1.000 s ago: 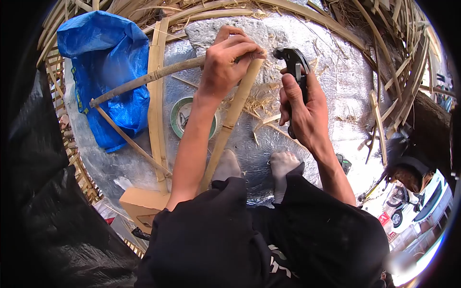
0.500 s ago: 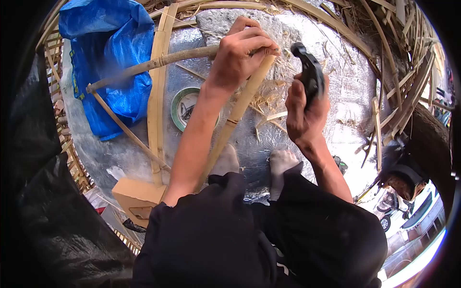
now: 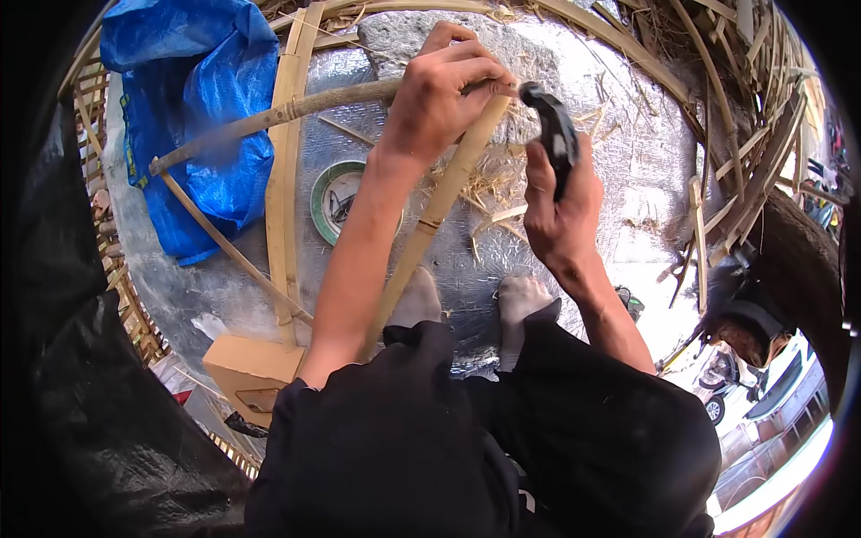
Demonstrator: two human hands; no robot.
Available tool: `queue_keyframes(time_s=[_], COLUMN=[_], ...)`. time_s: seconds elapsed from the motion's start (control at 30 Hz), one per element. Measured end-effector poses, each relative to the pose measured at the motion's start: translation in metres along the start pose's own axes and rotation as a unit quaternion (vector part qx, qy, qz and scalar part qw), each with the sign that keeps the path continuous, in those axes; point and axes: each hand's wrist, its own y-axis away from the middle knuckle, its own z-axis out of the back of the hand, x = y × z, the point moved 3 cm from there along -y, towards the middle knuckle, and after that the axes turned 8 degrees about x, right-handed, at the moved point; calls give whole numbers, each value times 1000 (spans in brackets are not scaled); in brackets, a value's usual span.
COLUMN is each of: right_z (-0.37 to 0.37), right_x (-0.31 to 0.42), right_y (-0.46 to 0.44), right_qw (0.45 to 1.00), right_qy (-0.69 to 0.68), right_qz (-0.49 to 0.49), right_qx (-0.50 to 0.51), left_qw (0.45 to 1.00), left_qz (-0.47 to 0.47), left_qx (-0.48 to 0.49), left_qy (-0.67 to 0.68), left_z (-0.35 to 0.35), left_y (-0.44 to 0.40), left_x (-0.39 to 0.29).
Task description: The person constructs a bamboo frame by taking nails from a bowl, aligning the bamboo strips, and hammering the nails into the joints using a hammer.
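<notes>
Closest in are the knees (image 3: 395, 430) in black pants, with the bamboo pole (image 3: 432, 215) slanting up from beside the left one. The left hand (image 3: 439, 94) has its fingers closed in a pinch on the pole's top end; can't really tell if something small is in there too. The branch (image 3: 296, 109) runs off to the left from behind that hand, and its outer end meets a thin stick (image 3: 220, 235) that angles back down toward the cardboard box (image 3: 256, 363).

Right hand (image 3: 565, 211) is wrapped around the black hammer (image 3: 553, 134), thumb up along it, fingers gripping tight. The hammer's head is right at the pole's top end, by the left fingertips; too blurry to say if they touch.

Both feet (image 3: 522, 300) are in light socks on a shiny foil sheet (image 3: 646, 188). The green-rimmed bowl (image 3: 319, 199) sits left of the pole, partly behind the left forearm, with small dark bits inside. Past it there's a long flat slat (image 3: 283, 166), then a blue bag (image 3: 184, 108).

Further out, a rough grey slab (image 3: 386, 40) lies behind the left hand, split strips (image 3: 619, 45) curve around the edge, and a car (image 3: 782, 386) shows way off right.
</notes>
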Motion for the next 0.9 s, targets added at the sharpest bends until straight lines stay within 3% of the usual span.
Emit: queue_keyframes(time_s=[0.07,0.13,0.27,0.3,0.33,0.43,0.47,0.53,0.6,0.73,0.77,0.83,0.87,0.9], right_z=[-10,-3,-5,-3,-1,-4,1,0,-2,-2,-3,0,0,1], right_x=[-24,0,-4,6,8,13,15,12,7,-1,-11,12,16,17], right_y=[10,-8,2,-12,-13,-8,-9,-13,-6,-7,-1,1,-14,-13], right_qw=[988,998,997,998,997,993,999,999,999,996,1000,998,993,997], right_qy=[-115,31,-35,34,27,-68,-1,18,-36,41,-12,-5,53,29], right_qz=[78,-40,45,-44,-59,74,-34,-30,3,-65,9,30,-88,-60], right_qx=[-73,21,-56,38,48,-58,-8,25,-19,39,-3,-51,52,40], left_qw=[1000,1000,1000,1000,1000,1000,1000,1000,1000,999,999,999,998,998], left_qz=[-3,2,12,12,7,6,-1,-7,3,41,30,50,56,63], left_qx=[-7,-10,5,-1,-6,0,-3,-12,3,20,15,17,14,20], left_qy=[-14,-11,-3,-6,-10,-17,-18,-11,-12,-28,-26,-8,3,-4], left_z=[1,1,0,1,2,4,4,4,3,5,1,1,2,1], left_y=[2,3,6,5,2,1,3,0,0,-2,-2,4,1,0], left_x=[-4,-4,-4,-4,-3,-3,-6,-4,-3,-6,-2,-3,-3,0])
